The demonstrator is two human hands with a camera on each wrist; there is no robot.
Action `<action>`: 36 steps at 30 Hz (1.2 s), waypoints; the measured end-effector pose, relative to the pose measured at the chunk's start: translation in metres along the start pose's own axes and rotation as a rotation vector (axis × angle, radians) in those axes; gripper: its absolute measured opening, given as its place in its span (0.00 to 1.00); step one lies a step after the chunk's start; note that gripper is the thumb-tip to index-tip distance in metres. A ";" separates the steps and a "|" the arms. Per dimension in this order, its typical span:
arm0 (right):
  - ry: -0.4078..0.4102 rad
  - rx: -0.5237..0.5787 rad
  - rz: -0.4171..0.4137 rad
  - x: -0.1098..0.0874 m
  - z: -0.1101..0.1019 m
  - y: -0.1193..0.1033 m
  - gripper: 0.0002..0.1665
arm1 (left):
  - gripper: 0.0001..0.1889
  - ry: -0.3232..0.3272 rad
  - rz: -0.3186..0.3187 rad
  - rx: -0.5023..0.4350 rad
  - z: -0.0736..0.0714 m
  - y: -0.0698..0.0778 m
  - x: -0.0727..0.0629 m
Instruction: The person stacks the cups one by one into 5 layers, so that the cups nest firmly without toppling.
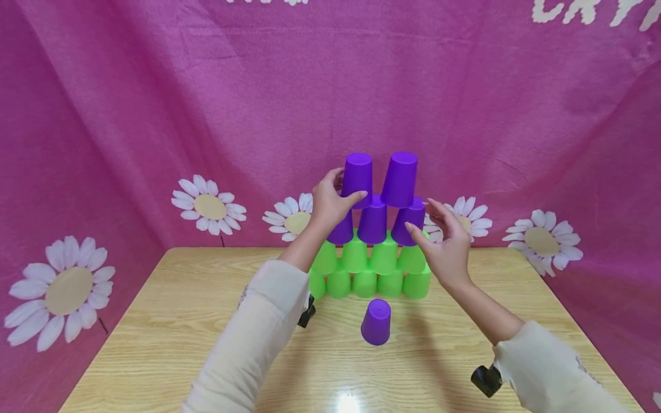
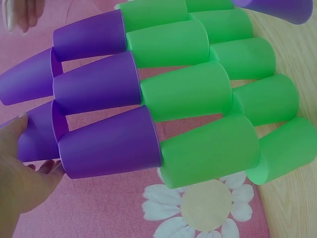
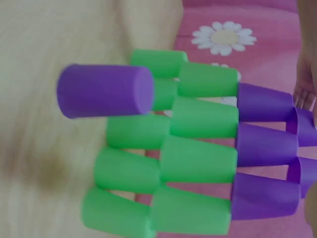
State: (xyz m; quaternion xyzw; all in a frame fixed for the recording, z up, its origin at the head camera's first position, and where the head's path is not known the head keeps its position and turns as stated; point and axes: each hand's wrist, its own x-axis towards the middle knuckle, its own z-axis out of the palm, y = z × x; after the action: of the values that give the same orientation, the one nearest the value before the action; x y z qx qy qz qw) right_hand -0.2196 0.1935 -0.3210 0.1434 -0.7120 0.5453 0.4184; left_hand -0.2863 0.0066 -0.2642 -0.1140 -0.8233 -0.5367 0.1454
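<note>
An upside-down purple cup (image 1: 357, 175) stands at the top left of a stacked cup pyramid, and my left hand (image 1: 330, 201) holds it between thumb and fingers. Beside it on the top row is another purple cup (image 1: 400, 179). Three purple cups form the row below, the middle one (image 1: 373, 221) bridging under both. My right hand (image 1: 448, 252) hovers around the right-end purple cup (image 1: 409, 222) of that row, thumb and fingers spread, nothing gripped. Under these are two rows of green cups (image 1: 384, 255), seen sideways in the left wrist view as green cups (image 2: 185, 91).
A single purple cup (image 1: 376, 322) stands upside down on the wooden table (image 1: 206, 321), in front of the pyramid. Behind the table hangs a pink cloth (image 1: 258, 115) with white daisies, close to the pyramid's back.
</note>
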 end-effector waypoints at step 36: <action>-0.466 -0.032 0.508 -0.138 -0.008 0.052 0.35 | 0.32 -0.026 -0.013 0.026 0.000 -0.002 0.003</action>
State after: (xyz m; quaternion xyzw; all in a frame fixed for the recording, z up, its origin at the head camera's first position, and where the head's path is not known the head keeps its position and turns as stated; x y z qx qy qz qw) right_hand -0.1667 0.1849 -0.4582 0.0754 -0.8099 0.5735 0.0976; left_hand -0.2892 0.0061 -0.2646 -0.1139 -0.8328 -0.5253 0.1328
